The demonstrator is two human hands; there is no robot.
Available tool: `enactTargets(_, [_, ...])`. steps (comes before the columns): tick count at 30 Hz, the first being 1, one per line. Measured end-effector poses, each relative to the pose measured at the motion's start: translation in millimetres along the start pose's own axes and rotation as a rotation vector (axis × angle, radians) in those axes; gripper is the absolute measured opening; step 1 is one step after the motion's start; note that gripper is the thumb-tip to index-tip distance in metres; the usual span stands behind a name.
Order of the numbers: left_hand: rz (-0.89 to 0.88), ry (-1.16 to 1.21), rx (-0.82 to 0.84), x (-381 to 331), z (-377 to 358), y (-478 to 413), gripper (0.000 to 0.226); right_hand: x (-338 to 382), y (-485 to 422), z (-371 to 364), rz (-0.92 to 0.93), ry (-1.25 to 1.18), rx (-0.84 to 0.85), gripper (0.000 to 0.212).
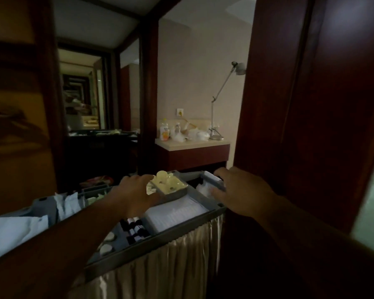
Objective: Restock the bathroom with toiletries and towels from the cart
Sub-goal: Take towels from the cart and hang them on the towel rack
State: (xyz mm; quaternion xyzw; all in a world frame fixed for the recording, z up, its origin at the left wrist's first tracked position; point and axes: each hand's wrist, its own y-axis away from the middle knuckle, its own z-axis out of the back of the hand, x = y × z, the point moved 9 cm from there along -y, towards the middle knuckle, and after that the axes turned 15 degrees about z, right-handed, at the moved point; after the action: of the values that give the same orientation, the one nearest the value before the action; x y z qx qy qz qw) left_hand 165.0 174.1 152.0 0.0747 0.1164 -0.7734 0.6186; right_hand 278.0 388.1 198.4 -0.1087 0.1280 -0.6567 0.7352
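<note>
Grey plastic tray (173,196) of pale round toiletries (166,182) rests atop the cart (181,226), toward its right end. The left hand (136,190) grips the tray's near edge, while the right hand (244,190) lies open, apart, over white packets (203,188). The tray is probably light and stiff but tippy, so it is best held level by both ends.

A hotel room: housekeeping cart (181,225) of toiletries, wood-panelled entry, desk (192,145) with lamp (222,89).
</note>
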Motion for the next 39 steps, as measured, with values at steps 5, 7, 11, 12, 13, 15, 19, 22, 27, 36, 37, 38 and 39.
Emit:
enactTargets(5, [0.128,0.01,-0.11,49.5,5.4,-22.5,0.062,-6.6,-60.0,-42.4,0.126,-0.077,0.024,0.053])
enactTargets(7, [0.205,0.005,-0.111,78.2,8.1,-24.3,0.059,-2.6,-84.2,-59.7,0.171,-0.096,0.065,0.055])
enactTargets(11, [0.362,-0.083,-0.112,122.9,15.8,-30.4,0.064,24.5,-135.7,-83.7,0.269,-0.169,0.091,0.059])
enactTargets(12, [0.392,-0.092,-0.114,131.2,17.6,-31.4,0.064,34.9,-147.0,-87.9,0.295,-0.186,0.079,0.059])
enactTargets(13, [0.42,-0.093,-0.117,139.1,18.5,-32.6,0.064,45.7,-155.8,-93.2,0.315,-0.209,0.068,0.059])
enactTargets(15, [0.454,-0.071,-0.127,156.2,17.3,-35.9,0.063,66.5,-167.2,-111.8,0.344,-0.274,0.068,0.057])
enactTargets(19, [0.493,-0.019,-0.138,185.9,5.3,-57.9,0.058,82.7,-186.9,-149.0,0.352,-0.282,0.108,0.062])
enactTargets(22, [0.51,0.054,-0.157,202.0,-3.8,-87.6,0.057,75.1,-221.4,-148.7,0.339,-0.273,0.095,0.062])
enactTargets(27, [0.507,0.128,-0.166,226.8,-18.7,-139.6,0.056,72.6,-283.7,-141.8,0.335,-0.215,0.085,0.063])
enactTargets(36, [0.661,0.143,-0.153,316.7,-41.8,-164.5,0.049,152.5,-344.7,-218.0,0.448,-0.205,0.222,0.065])
enactTargets(37, [0.684,0.103,-0.144,325.6,-40.7,-163.3,0.051,167.2,-352.2,-221.6,0.472,-0.2,0.237,0.065])
enactTargets(38, [0.704,0.066,-0.144,333.2,-37.4,-161.4,0.052,183.6,-360.6,-223.6,0.504,-0.195,0.243,0.064])
enactTargets(39, [0.725,0.043,-0.155,342.9,-33.2,-158.9,0.054,201.2,-369.2,-224.5,0.54,-0.197,0.245,0.063])
